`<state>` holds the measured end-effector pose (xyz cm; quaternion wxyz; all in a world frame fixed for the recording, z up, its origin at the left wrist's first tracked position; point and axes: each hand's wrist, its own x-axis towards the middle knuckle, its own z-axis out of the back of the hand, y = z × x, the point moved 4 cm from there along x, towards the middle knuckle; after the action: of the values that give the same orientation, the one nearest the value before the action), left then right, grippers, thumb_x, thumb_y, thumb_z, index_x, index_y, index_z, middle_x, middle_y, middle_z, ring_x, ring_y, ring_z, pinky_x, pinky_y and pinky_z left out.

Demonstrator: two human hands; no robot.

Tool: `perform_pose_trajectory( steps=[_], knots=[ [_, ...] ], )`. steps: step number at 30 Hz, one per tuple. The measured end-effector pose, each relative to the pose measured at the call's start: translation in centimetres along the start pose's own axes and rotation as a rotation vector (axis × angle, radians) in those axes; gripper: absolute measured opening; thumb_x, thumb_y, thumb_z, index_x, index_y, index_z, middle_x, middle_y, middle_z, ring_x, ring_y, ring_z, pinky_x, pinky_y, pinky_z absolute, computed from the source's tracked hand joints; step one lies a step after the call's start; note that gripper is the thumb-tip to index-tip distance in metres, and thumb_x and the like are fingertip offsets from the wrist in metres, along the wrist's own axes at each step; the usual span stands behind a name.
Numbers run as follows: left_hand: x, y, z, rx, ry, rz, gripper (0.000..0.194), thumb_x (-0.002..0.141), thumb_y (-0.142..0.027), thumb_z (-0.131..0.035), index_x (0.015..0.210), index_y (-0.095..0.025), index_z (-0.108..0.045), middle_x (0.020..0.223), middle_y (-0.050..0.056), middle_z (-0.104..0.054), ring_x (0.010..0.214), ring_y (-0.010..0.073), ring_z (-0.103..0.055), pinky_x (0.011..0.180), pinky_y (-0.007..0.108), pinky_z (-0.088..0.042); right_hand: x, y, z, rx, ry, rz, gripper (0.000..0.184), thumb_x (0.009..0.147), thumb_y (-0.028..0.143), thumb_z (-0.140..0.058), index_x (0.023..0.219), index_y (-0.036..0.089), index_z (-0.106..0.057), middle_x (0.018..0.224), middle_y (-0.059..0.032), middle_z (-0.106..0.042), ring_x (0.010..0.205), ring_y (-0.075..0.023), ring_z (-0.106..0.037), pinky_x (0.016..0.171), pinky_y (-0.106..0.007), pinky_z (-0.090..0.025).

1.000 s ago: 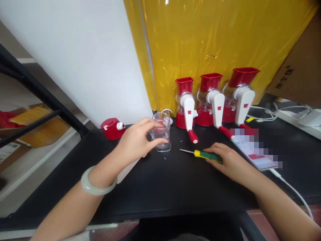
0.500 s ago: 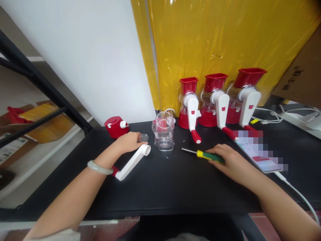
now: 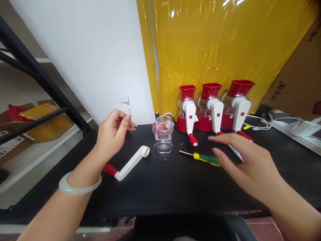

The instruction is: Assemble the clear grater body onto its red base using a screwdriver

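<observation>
While your left grip pinches a small clear plastic piece above the black bench, your right grip hovers, parted and empty, by the green-and-yellow screwdriver; between the two stands a see-through plastic housing.

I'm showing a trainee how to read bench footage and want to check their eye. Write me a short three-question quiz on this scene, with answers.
1. What does the left hand hold?
A) a phone
B) a small clear part
C) a loose red-and-white crank
2. True or false: the screwdriver lies on the black tabletop, out of the right hand's grasp.
3. How many red-topped crank machines stand in the row by the yellow sheet?

Key:
1. B
2. True
3. Three
</observation>
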<state>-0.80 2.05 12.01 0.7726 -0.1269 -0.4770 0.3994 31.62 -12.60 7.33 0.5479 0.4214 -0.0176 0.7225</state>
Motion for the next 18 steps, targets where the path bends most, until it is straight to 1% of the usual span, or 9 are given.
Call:
perform_pose_trajectory(
  steps=[2, 4, 5, 7, 9, 11, 13, 16, 18],
  knots=[
    [-1.4, -2.5, -1.4, -0.173, -0.036, -0.099, 0.029, 0.099, -0.051, -0.053, 0.095, -0.022, -0.053, 0.091, 0.005, -0.071, 0.082, 0.0181, -0.073, 0.074, 0.032, -0.061, 2.8, 3.3, -0.3, 0.226, 0.052, 0.125, 0.052, 0.099, 0.043, -0.056, 0.149, 0.034, -0.043, 0.147, -0.0080, -0.053, 0.132, -0.0312, -0.055, 0.109, -0.048, -0.051],
    [-2.8, -4.3, -3.6, -0.235, 0.049, -0.167, 0.028, 0.099, -0.050, -0.052, 0.096, -0.023, -0.053, 0.097, 0.007, -0.071, 0.089, 0.0191, -0.072, 0.078, 0.033, -0.061, 5.5, 5.7, -2.3, 0.418, 0.186, 0.217, 0.070, 0.098, 0.048, -0.058, 0.158, 0.036, -0.025, 0.163, -0.0046, -0.033, 0.145, -0.0296, -0.042, 0.115, -0.048, -0.046],
    [-3.3, -5.1, -4.6, -0.227, 0.097, -0.203, 0.026, 0.100, -0.048, -0.051, 0.097, -0.023, -0.054, 0.099, 0.007, -0.071, 0.090, 0.0193, -0.072, 0.080, 0.034, -0.061, 6.6, 6.4, -3.4, 0.495, 0.211, 0.254, 0.075, 0.096, 0.051, -0.060, 0.159, 0.034, -0.023, 0.164, -0.0055, -0.030, 0.146, -0.0294, -0.041, 0.115, -0.048, -0.045],
    [-3.9, -6.1, -6.0, -0.175, 0.147, -0.277, 0.024, 0.102, -0.044, -0.049, 0.098, -0.021, -0.057, 0.099, 0.008, -0.072, 0.090, 0.0195, -0.071, 0.081, 0.034, -0.060, 8.4, 7.1, -5.6, 0.613, 0.233, 0.279, 0.074, 0.095, 0.053, -0.061, 0.157, 0.032, -0.028, 0.160, -0.0083, -0.037, 0.143, -0.0282, -0.044, 0.114, -0.046, -0.046],
    [-4.1, -6.6, -6.4, -0.138, 0.166, -0.311, 0.025, 0.103, -0.041, -0.046, 0.100, -0.020, -0.060, 0.100, 0.010, -0.073, 0.092, 0.0207, -0.071, 0.084, 0.036, -0.059, 9.4, 7.2, -6.9, 0.686, 0.228, 0.288, 0.065, 0.095, 0.052, -0.062, 0.151, 0.030, -0.039, 0.151, -0.0099, -0.048, 0.137, -0.0267, -0.050, 0.112, -0.044, -0.048],
    [-4.1, -6.5, -6.2, -0.123, 0.186, -0.285, 0.025, 0.102, -0.040, -0.048, 0.102, -0.019, -0.062, 0.103, 0.010, -0.074, 0.097, 0.0220, -0.071, 0.087, 0.037, -0.058, 10.2, 7.1, -7.1, 0.696, 0.232, 0.326, 0.061, 0.092, 0.049, -0.066, 0.146, 0.028, -0.046, 0.144, -0.0095, -0.054, 0.133, -0.0257, -0.054, 0.111, -0.043, -0.049],
    [-4.1, -5.8, -5.7, -0.125, 0.239, -0.214, 0.024, 0.097, -0.041, -0.058, 0.107, -0.020, -0.061, 0.107, 0.009, -0.074, 0.097, 0.0218, -0.072, 0.087, 0.036, -0.059, 11.1, 6.7, -6.6, 0.631, 0.240, 0.369, 0.067, 0.087, 0.045, -0.073, 0.146, 0.026, -0.047, 0.144, -0.0091, -0.056, 0.133, -0.0260, -0.055, 0.112, -0.043, -0.048],
    [-4.5, -3.8, -5.0, -0.126, 0.329, -0.054, 0.033, 0.091, -0.043, -0.067, 0.114, -0.021, -0.059, 0.103, 0.006, -0.076, 0.086, 0.0185, -0.073, 0.077, 0.031, -0.060, 13.2, 5.2, -6.2, 0.440, 0.263, 0.360, 0.076, 0.080, 0.041, -0.082, 0.146, 0.023, -0.049, 0.145, -0.0108, -0.058, 0.133, -0.0284, -0.056, 0.114, -0.047, -0.045],
    [-5.0, -2.2, -4.7, -0.073, 0.406, 0.017, 0.028, 0.092, -0.043, -0.065, 0.110, -0.022, -0.062, 0.096, 0.003, -0.076, 0.081, 0.0170, -0.073, 0.073, 0.029, -0.060, 14.3, 4.1, -6.9, 0.311, 0.305, 0.345, 0.073, 0.077, 0.040, -0.085, 0.141, 0.019, -0.057, 0.140, -0.0128, -0.062, 0.130, -0.0300, -0.059, 0.113, -0.049, -0.046]
  ],
)
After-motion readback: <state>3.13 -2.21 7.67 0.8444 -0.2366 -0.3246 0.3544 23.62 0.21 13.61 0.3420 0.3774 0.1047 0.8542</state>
